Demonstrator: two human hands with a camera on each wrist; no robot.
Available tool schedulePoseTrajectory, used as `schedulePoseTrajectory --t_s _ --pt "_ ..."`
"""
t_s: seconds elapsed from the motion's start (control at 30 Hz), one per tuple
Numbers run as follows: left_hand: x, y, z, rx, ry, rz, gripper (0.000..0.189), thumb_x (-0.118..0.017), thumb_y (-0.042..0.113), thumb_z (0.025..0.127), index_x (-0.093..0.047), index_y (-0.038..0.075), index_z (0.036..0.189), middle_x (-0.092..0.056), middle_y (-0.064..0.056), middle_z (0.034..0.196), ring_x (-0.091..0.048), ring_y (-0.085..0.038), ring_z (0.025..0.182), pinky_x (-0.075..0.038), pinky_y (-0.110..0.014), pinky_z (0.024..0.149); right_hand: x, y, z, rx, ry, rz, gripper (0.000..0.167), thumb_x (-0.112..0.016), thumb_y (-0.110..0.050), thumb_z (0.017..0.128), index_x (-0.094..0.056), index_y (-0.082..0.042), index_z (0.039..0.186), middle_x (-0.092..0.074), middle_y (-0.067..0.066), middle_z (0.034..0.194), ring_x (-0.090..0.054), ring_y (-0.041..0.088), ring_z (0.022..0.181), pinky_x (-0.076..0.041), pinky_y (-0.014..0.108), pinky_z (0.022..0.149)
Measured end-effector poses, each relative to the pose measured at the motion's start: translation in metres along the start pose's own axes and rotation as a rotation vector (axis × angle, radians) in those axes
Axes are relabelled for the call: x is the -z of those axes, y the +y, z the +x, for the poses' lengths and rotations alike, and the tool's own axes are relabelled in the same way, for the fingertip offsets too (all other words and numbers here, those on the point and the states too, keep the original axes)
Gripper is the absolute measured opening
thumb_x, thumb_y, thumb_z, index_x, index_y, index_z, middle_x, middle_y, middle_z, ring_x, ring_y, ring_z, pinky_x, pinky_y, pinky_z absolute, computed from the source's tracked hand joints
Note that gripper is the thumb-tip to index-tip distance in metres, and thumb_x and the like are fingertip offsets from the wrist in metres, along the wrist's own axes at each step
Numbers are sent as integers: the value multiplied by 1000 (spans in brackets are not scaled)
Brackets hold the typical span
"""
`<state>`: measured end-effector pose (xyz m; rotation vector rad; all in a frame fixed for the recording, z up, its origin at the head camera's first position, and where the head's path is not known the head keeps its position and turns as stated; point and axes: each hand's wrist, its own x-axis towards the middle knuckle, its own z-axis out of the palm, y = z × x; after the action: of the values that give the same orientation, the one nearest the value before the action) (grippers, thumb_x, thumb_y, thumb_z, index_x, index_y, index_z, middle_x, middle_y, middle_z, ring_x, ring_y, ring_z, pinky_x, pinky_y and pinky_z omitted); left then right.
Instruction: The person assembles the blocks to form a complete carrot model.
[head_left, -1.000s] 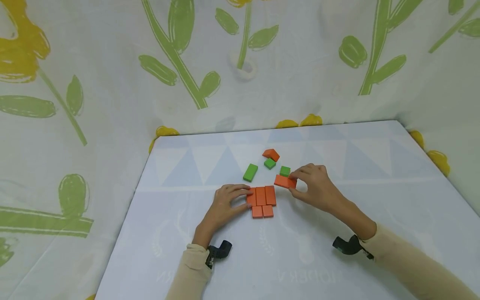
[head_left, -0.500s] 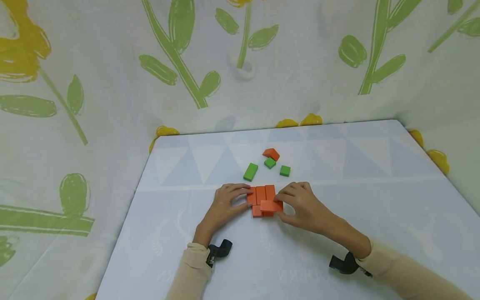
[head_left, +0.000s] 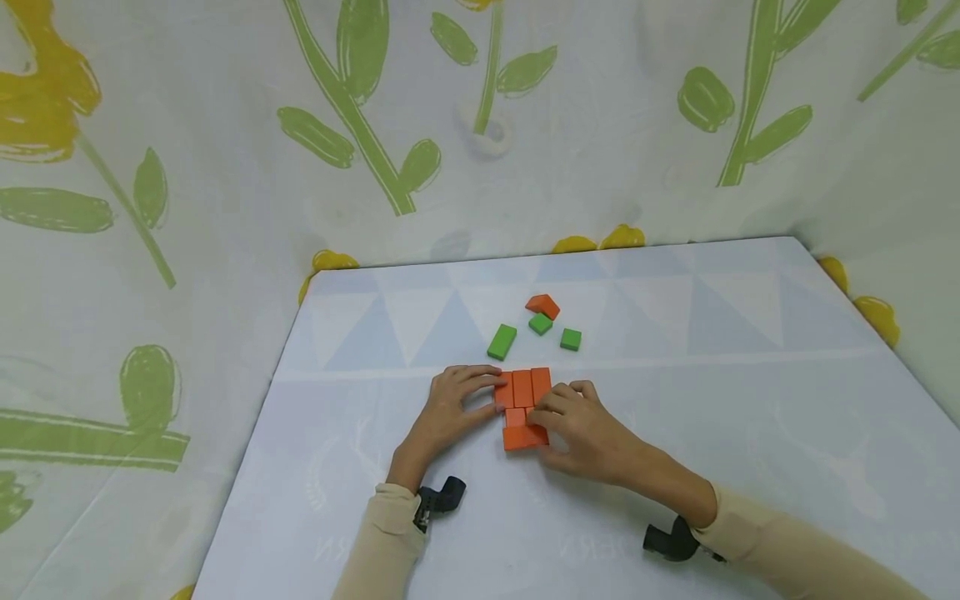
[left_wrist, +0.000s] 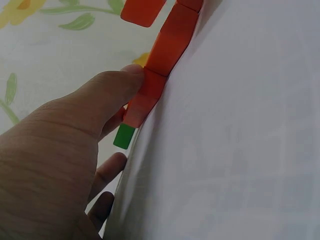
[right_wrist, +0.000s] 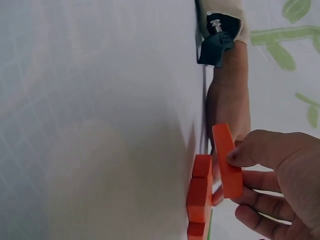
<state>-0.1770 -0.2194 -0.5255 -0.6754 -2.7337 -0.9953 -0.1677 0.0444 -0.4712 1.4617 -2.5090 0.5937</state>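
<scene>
Several orange blocks lie side by side on the table, three long ones such as the middle block in a row and small blocks along their near side. My left hand pinches the leftmost orange block, thumb at its near end and a finger at its far end. Between thumb and fingers, my right hand holds another long orange block. This block is raised off the table near the small blocks, partly covering them in the head view. A gap separates it from the lying blocks in the right wrist view.
Beyond the orange group lie a long green block, two small green blocks, one being the right small green block, and an orange peaked block. A floral curtain hangs behind the white patterned table.
My right hand has carried the long orange block from beside the right small green block leftward and nearer, to the near side of the group. The left hand has stayed in place.
</scene>
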Motion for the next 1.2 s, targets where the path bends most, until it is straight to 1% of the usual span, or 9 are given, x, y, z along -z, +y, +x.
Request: schedulePoseTrajectory --t_s 0.23,0.5,0.7,0.87,0.97,1.03,1.2 --pt "0 0 1 -3 9 -7 38 -74 36 92 -70 23 127 -59 7 137 -47 -23 127 -32 -53 102 -5 -2 -1 -4 -6 -40 33 -85 -25 75 -74 -13 103 -64 -3 101 -54 17 101 -37 45 89" --pt "-1 -1 2 26 -12 -4 39 -73 37 92 -68 24 128 -58 8 138 -46 -22 128 -32 -52 103 -10 3 -4 2 -6 -65 32 -86 -25 75 -74 -13 103 -64 -3 101 -54 18 102 -38 46 89" --pt "0 -1 2 42 -27 -5 38 -72 39 93 -68 26 128 -58 9 138 -46 -22 129 -31 -52 104 -15 5 -6 6 -2 -59 29 -86 -23 75 -74 -15 100 -63 -3 100 -53 17 101 -37 46 88" --pt "1 0 2 32 -11 -2 38 -73 37 92 -69 24 127 -59 8 137 -47 -23 128 -32 -53 104 -13 9 -7 -5 8 -37 29 -86 -26 76 -73 -16 100 -62 -5 101 -54 16 102 -37 45 88" --pt "0 0 2 28 -10 3 37 -73 37 92 -69 24 127 -59 7 137 -47 -24 128 -32 -53 104 -7 17 -5 -39 37 -16 27 -85 -26 78 -73 -16 100 -63 -5 101 -55 16 102 -37 46 88" --pt "0 0 2 28 -15 5 37 -73 37 92 -69 24 127 -59 7 137 -47 -24 129 -32 -53 105 0 25 -1 -82 61 -8 26 -84 -23 79 -74 -15 101 -64 -4 101 -56 18 102 -36 47 88" --pt "-1 0 1 33 -18 -4 38 -72 37 93 -69 24 128 -58 7 138 -46 -25 130 -31 -54 105 20 55 17 -227 98 -12 26 -82 -21 83 -74 -9 104 -67 3 105 -56 24 105 -34 50 88"
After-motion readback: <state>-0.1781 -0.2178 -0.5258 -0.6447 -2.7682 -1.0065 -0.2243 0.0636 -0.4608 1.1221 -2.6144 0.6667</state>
